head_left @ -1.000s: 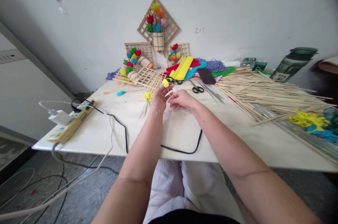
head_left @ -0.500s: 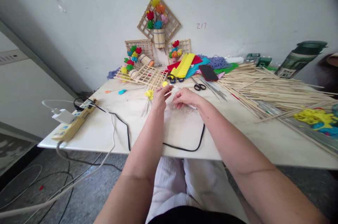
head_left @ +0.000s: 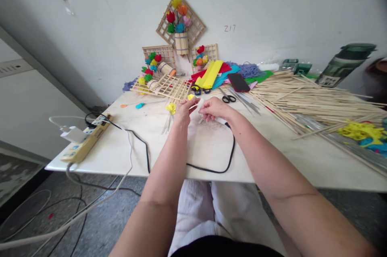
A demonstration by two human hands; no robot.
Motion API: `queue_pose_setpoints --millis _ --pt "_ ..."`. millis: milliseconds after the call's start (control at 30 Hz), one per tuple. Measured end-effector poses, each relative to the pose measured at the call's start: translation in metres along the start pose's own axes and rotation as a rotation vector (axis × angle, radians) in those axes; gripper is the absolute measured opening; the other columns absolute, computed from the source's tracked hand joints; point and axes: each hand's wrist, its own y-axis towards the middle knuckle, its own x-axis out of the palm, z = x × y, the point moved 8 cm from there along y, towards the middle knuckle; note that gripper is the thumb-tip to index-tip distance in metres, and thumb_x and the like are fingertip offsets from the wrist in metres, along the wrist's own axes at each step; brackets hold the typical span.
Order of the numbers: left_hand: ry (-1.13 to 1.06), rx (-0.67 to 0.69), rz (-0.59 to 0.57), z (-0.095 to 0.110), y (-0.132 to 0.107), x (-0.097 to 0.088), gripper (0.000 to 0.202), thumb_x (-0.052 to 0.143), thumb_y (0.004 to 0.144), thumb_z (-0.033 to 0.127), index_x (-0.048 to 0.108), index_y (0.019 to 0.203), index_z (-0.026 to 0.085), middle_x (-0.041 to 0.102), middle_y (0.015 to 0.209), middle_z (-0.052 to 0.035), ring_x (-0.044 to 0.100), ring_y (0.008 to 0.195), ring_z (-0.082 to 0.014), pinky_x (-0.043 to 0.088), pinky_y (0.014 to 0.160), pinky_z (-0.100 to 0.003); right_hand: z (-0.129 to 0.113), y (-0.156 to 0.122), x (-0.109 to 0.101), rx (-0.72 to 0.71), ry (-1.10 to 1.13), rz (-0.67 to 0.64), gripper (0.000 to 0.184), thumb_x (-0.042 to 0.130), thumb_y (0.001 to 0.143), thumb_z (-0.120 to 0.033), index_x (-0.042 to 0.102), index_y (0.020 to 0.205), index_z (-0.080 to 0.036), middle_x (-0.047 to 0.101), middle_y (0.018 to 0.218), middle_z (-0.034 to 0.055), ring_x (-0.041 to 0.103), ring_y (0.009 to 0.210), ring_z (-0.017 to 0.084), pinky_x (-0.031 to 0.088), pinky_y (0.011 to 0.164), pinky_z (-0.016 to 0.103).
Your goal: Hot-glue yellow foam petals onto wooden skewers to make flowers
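Note:
My left hand (head_left: 184, 111) is closed around a thin pale stem, and a yellow paper flower (head_left: 190, 97) shows just past its fingertips. Close by on the right, my right hand (head_left: 214, 108) has thumb and fingers pinched together; what they hold is too small to make out. Below its wrist lies a white-handled tool (head_left: 221, 120) with a black cord, its front end partly hidden. Another yellow paper flower (head_left: 171, 108) rests left of my left hand, above some thin grey wires (head_left: 167, 124).
Scissors (head_left: 229, 99), a phone (head_left: 238, 82) and folded yellow paper (head_left: 209, 75) lie behind my hands. Wooden sticks (head_left: 302, 103) spread across the right side, near a dark bottle (head_left: 344, 65). A power strip (head_left: 87, 138) sits at left. Lattice panels (head_left: 175, 86) with paper flowers stand at the back.
My right hand has shifted slightly up and to the right, and its fingers are gathered more tightly. More of the white-handled tool shows beneath it. My left hand has barely moved.

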Motion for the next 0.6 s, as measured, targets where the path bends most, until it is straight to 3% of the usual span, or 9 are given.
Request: queue_pose_setpoints --millis 267,600 --pt "-0.021 0.002 -0.004 0.003 -0.005 0.005 0.036 0.071 0.062 0.05 0.062 0.079 0.018 0.069 0.079 -0.0053 0.065 0.093 -0.023 0.049 0.081 -0.036 -0.002 0.0 -0.002 -0.018 0.009 0.003 0.011 0.058 0.074 -0.01 0.06 0.064 -0.013 0.062 0.05 0.0005 0.057 0.041 0.01 0.036 0.037 0.017" --pt "-0.003 0.068 0.075 0.002 0.002 -0.008 0.028 0.076 0.057 0.037 0.061 0.069 0.016 0.07 0.081 -0.0056 0.064 0.095 -0.0201 0.046 0.084 -0.033 -0.001 -0.003 0.0 0.003 0.011 -0.022 0.01 0.059 0.073 -0.009 0.06 0.065 -0.013 0.064 0.053 0.0013 0.06 0.046 0.01 0.037 0.039 0.016"
